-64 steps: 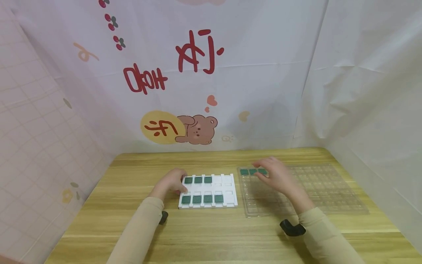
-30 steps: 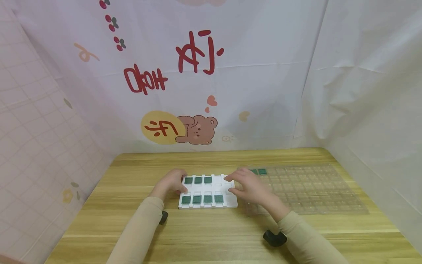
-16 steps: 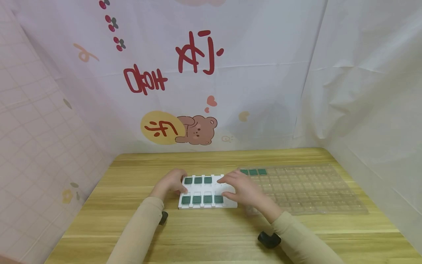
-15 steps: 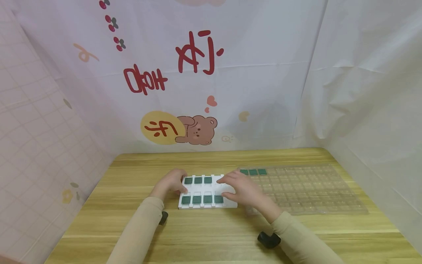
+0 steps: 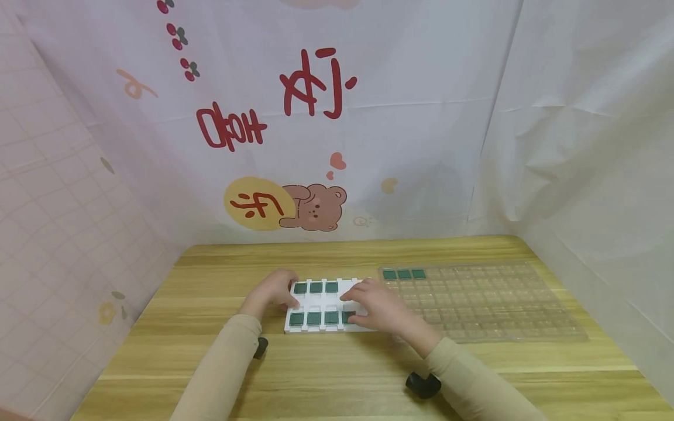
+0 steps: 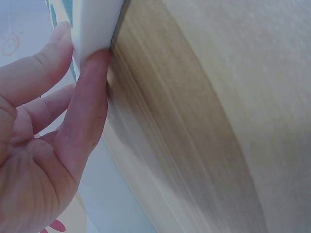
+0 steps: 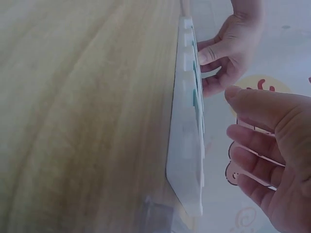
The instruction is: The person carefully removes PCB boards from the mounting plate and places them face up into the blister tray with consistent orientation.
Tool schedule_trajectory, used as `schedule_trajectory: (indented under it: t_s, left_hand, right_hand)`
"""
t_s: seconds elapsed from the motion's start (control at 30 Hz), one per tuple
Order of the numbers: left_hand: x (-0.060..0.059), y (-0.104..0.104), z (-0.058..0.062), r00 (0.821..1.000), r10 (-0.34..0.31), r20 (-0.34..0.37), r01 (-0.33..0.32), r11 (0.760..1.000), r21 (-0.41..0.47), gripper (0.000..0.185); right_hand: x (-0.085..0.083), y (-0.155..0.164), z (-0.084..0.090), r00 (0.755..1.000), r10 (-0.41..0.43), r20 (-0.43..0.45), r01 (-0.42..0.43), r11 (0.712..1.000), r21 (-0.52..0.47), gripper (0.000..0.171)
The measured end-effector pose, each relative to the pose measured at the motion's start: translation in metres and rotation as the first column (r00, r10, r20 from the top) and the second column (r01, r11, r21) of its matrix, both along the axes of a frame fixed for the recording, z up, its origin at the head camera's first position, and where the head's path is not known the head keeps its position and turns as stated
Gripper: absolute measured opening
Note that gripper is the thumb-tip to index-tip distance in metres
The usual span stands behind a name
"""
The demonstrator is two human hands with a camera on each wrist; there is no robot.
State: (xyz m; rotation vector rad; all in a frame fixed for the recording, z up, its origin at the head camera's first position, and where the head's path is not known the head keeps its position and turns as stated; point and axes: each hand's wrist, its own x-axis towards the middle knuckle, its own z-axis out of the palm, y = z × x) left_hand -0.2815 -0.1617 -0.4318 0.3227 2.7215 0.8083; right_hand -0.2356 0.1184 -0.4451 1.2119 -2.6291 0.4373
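Note:
A white slotted tray lies mid-table with green square chips in two rows. Three chips fill the left of the back row; the front row holds several. My left hand grips the tray's left end, its fingers meeting the white edge in the left wrist view. Over the tray's right part hovers my right hand, thumb tip by the rightmost front chip and partly covering it. In the right wrist view its loosely bent fingers hold nothing and stand apart from the tray.
A clear plastic tray with many small pockets lies to the right, three green chips in its far left corner. White printed cloth hangs behind the wooden table. A black wrist strap piece sits by the right sleeve.
My right hand has moved from the clear tray leftward over the white tray, then a little nearer its front row. The left hand has stayed in place.

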Motion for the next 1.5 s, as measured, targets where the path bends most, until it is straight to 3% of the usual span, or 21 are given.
schedule_trajectory:
  t_s: [0.67,1.5]
  left_hand:
    - [-0.001,-0.001,-0.001,1.000,0.005,0.004,-0.005,1.000,-0.011,0.058]
    - [-0.002,-0.001,-0.001,1.000,0.010,0.002,-0.010,1.000,0.005,0.059]
  right_hand:
    - [0.000,-0.005,-0.010,0.999,-0.038,-0.006,0.039,0.993,0.114,0.036]
    - [-0.001,-0.010,-0.015,0.996,-0.045,-0.075,0.056,0.987,0.154,0.031]
